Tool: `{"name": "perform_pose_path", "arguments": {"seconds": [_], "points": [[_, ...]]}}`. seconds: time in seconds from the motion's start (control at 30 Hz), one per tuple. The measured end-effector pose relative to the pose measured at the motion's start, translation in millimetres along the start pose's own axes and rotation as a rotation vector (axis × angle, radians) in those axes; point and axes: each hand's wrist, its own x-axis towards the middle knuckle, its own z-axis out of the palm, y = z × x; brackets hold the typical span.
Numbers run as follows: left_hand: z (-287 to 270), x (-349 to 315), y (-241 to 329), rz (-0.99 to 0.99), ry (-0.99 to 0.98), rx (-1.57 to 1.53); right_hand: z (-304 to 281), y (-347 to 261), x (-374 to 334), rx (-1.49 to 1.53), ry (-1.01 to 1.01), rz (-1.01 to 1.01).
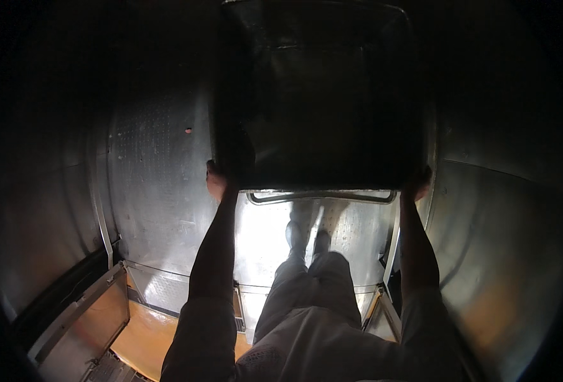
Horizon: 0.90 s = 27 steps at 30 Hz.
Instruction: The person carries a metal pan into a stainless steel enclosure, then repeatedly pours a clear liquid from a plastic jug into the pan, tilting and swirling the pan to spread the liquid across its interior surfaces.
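A large, deep rectangular tub (319, 102) with a pale rim is in front of me, its inside too dark to make out. My left hand (217, 182) is wrapped round its near left corner. At the near right corner, my right hand (417, 185) grips the other side, its fingers partly lost in shadow. Both arms are stretched forward. Below the near edge, between my hands, a long metal loop handle (323, 198) shows.
Metal walls (504, 235) rise on both sides. The metal floor (160, 184) has raised dots, and a small reddish bit (188, 130) lies on it. A hinged metal panel (84, 312) stands at lower left beside an orange surface (144, 337). The far end is dark.
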Motion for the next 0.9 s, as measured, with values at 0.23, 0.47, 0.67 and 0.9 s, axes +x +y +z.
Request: {"name": "perform_pose_path", "arguments": {"seconds": [0.23, 0.47, 0.67, 0.9], "points": [[30.7, 74.6, 70.3, 0.031, 0.042, -0.061, 59.2, -86.5, 84.7, -0.024, -0.078, -0.021], [38.4, 131.1, 107.6, -0.197, -0.079, 0.081, 125.1, -134.6, 103.2, -0.116, -0.072, -0.050], [65.3, 193.9, 109.9, -0.092, -0.032, 0.102, 146.1, -224.6, 113.2, -0.223, -0.189, 0.083], [86.3, 259.7, 148.8, -0.182, -0.020, -0.022, 228.3, -237.0, 136.2, -0.068, -0.142, 0.010]]}}
